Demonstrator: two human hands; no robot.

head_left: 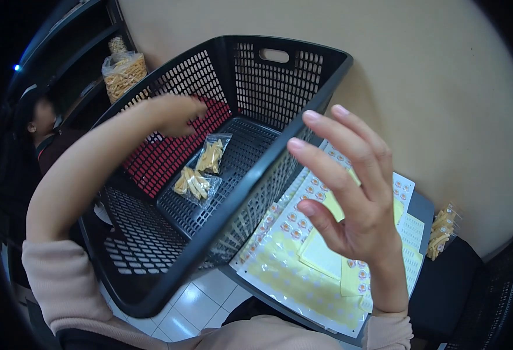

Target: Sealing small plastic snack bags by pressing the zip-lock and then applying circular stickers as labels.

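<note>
A large black plastic basket (250,182) with slotted walls stands tilted in front of me. Two small clear packets of pale yellow snack sticks lie on its floor: the upper packet (211,156) and the lower packet (195,185). My left hand (180,115) hangs over the basket's far left side, above the packets; its fingers are bent and smeared by motion. Outside the right rim, my right hand (356,192) is raised with fingers spread and nothing in it. Beneath it are sheets of round stickers (291,224) and pale yellow backing paper (320,254).
A dark table (423,207) carries the sheets. Right of it, several filled packets (441,233) rest on a black surface beside another black basket (501,291). At the left, a person (46,137) is near dark shelves, with a big clear bag of snack sticks (123,79).
</note>
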